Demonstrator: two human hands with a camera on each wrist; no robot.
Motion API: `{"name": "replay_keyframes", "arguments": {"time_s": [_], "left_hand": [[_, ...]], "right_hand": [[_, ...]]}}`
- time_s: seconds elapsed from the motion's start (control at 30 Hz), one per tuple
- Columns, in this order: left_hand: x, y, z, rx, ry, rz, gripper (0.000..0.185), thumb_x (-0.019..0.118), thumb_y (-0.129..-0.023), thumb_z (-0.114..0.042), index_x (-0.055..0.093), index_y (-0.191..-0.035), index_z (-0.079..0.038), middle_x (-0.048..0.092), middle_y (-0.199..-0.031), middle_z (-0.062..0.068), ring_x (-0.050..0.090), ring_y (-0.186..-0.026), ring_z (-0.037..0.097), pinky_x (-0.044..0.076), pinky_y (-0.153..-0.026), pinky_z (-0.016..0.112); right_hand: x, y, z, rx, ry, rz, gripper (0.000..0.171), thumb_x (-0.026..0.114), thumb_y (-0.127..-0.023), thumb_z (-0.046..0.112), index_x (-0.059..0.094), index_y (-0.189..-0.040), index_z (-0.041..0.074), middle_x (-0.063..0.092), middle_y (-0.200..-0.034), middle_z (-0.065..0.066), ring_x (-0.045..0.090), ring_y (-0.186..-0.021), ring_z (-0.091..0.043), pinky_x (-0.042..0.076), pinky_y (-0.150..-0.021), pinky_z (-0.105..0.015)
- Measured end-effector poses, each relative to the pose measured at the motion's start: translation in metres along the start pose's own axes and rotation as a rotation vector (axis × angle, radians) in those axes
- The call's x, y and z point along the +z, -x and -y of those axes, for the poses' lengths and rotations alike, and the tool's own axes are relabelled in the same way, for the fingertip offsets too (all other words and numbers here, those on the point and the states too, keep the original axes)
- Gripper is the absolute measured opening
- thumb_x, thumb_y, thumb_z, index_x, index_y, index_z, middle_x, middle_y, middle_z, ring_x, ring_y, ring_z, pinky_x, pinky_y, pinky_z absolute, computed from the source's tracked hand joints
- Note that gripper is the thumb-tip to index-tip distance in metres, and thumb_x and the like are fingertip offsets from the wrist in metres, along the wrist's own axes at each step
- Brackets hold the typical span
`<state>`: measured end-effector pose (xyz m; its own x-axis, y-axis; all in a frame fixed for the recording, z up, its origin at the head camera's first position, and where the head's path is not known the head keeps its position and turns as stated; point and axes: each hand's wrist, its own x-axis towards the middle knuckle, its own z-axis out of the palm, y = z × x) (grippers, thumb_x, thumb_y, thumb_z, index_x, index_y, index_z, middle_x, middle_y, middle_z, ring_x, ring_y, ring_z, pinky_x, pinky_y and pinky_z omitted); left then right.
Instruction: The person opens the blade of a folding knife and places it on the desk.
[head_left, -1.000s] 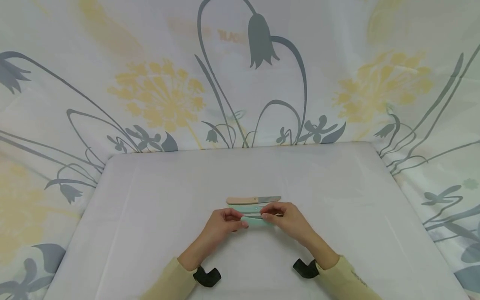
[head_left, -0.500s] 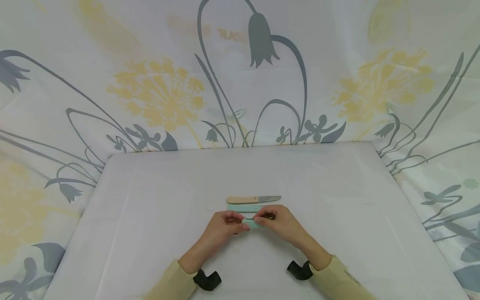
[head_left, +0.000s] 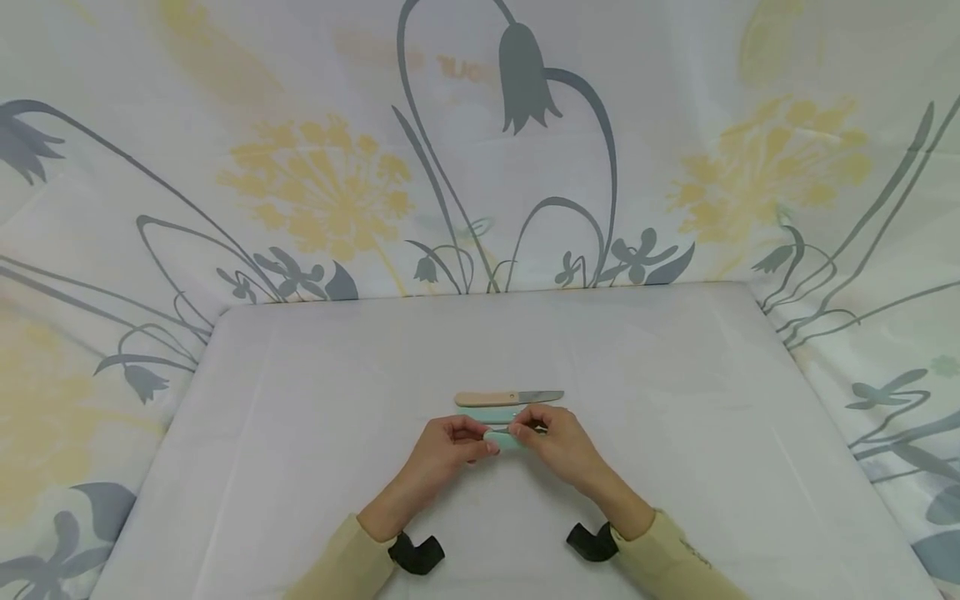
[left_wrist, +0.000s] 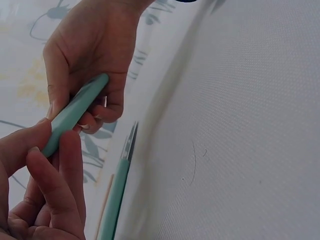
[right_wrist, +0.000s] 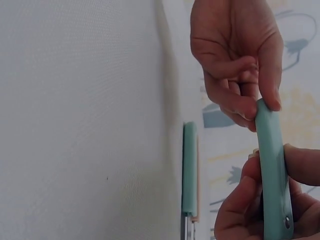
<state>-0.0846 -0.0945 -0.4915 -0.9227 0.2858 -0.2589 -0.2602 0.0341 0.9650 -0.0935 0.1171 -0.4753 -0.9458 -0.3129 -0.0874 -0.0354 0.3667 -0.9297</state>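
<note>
Both hands hold a folding knife with a mint-green handle (head_left: 502, 439) above the white surface. My left hand (head_left: 444, 446) pinches one end of the handle between thumb and fingers. My right hand (head_left: 561, 443) pinches the knife farther along, towards the end with the metal rivet, seen in the right wrist view. A narrow grey strip of blade (left_wrist: 84, 90) shows along the handle's slot in the left wrist view; the rest of it is hidden. Just beyond the hands lies a second mint-green knife (head_left: 483, 415), its blade partly covered by the right hand in the head view.
A tan-handled knife (head_left: 486, 399) with its blade out to the right lies behind the second mint-green one, parallel to it. They rest on a white-covered table (head_left: 337, 367). Flower-printed cloth (head_left: 322, 183) hangs at the back and sides.
My right hand has slid left along the knife, dipping slightly and then rising again. The grey blade strip seen earlier at the handle is now mostly covered. The left hand has barely moved.
</note>
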Motion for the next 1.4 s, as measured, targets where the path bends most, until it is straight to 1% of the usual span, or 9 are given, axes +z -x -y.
{"name": "replay_keyframes", "arguments": {"time_s": [0.2,0.47,0.63,0.77,0.83,0.9,1.03,1.23,1.4], "left_hand": [[0.0013,0.0021,-0.0039,-0.006,0.008,-0.004,0.030,0.078,-0.083,-0.004,0.065,-0.105,0.011,0.072,-0.089,0.007,0.064,-0.075,0.009,0.048,-0.067,0.023],[0.0006,0.0002,-0.0043,0.003,0.004,0.009,0.030,0.078,-0.083,-0.004,0.065,-0.106,0.011,0.072,-0.089,0.006,0.064,-0.075,0.009,0.048,-0.067,0.024],[0.0007,-0.0002,-0.0063,0.010,0.001,0.011,0.033,0.079,-0.084,-0.006,0.064,-0.108,0.012,0.072,-0.090,0.006,0.065,-0.076,0.009,0.048,-0.067,0.024],[0.0019,0.0004,-0.0062,0.000,0.004,0.005,0.034,0.078,-0.083,-0.005,0.064,-0.108,0.013,0.072,-0.089,0.006,0.064,-0.075,0.009,0.048,-0.067,0.024],[0.0025,0.0002,-0.0049,-0.008,0.004,-0.002,0.033,0.078,-0.083,-0.005,0.064,-0.107,0.012,0.071,-0.088,0.005,0.063,-0.074,0.009,0.048,-0.066,0.024],[0.0029,-0.0005,-0.0032,-0.016,0.002,-0.004,0.033,0.079,-0.083,-0.005,0.064,-0.107,0.012,0.071,-0.087,0.005,0.063,-0.073,0.009,0.048,-0.066,0.024],[0.0025,-0.0021,-0.0001,-0.025,0.000,-0.002,0.032,0.079,-0.082,-0.005,0.064,-0.106,0.011,0.071,-0.087,0.005,0.064,-0.074,0.009,0.048,-0.067,0.024],[0.0012,-0.0036,-0.0005,0.013,0.008,-0.010,0.030,0.076,-0.085,-0.007,0.064,-0.108,0.007,0.072,-0.091,0.007,0.069,-0.081,0.017,0.050,-0.070,0.025],[0.0026,-0.0047,-0.0026,0.024,0.011,-0.014,0.025,0.074,-0.089,-0.010,0.067,-0.109,0.005,0.073,-0.091,0.010,0.071,-0.087,0.026,0.049,-0.071,0.025]], "right_hand": [[0.0019,-0.0007,-0.0001,-0.015,0.003,-0.036,0.005,0.068,-0.095,0.010,0.069,-0.092,0.007,0.065,-0.089,0.000,0.054,-0.086,-0.017,0.045,-0.076,-0.029],[0.0033,-0.0013,0.0004,0.018,-0.018,-0.077,0.007,0.067,-0.096,0.010,0.070,-0.091,0.007,0.064,-0.087,-0.001,0.054,-0.084,-0.017,0.044,-0.076,-0.030],[0.0038,-0.0011,0.0021,0.011,-0.032,-0.109,0.008,0.067,-0.096,0.011,0.069,-0.092,0.004,0.064,-0.087,-0.001,0.053,-0.082,-0.017,0.044,-0.073,-0.028],[0.0039,-0.0017,0.0035,0.018,-0.044,-0.141,0.008,0.066,-0.096,0.009,0.069,-0.092,0.002,0.063,-0.085,-0.002,0.051,-0.077,-0.017,0.042,-0.065,-0.024],[0.0037,-0.0023,0.0048,0.032,-0.054,-0.167,0.009,0.066,-0.096,0.008,0.070,-0.093,0.001,0.064,-0.087,-0.004,0.052,-0.079,-0.018,0.041,-0.064,-0.024],[0.0034,-0.0027,0.0063,0.047,-0.067,-0.198,0.010,0.066,-0.096,0.009,0.070,-0.094,0.000,0.066,-0.092,-0.005,0.053,-0.084,-0.018,0.043,-0.067,-0.024],[0.0038,-0.0039,0.0071,0.068,-0.090,-0.239,0.010,0.065,-0.097,0.010,0.070,-0.097,0.001,0.068,-0.102,-0.007,0.056,-0.099,-0.019,0.045,-0.081,-0.029],[0.0078,-0.0040,0.0048,0.045,-0.137,-0.233,0.011,0.062,-0.099,0.011,0.068,-0.100,0.003,0.066,-0.101,-0.007,0.055,-0.095,-0.020,0.045,-0.079,-0.028],[0.0082,-0.0045,0.0054,0.026,-0.128,-0.201,0.011,0.061,-0.100,0.015,0.067,-0.103,0.006,0.066,-0.105,-0.005,0.056,-0.098,-0.019,0.044,-0.086,-0.032]]}}
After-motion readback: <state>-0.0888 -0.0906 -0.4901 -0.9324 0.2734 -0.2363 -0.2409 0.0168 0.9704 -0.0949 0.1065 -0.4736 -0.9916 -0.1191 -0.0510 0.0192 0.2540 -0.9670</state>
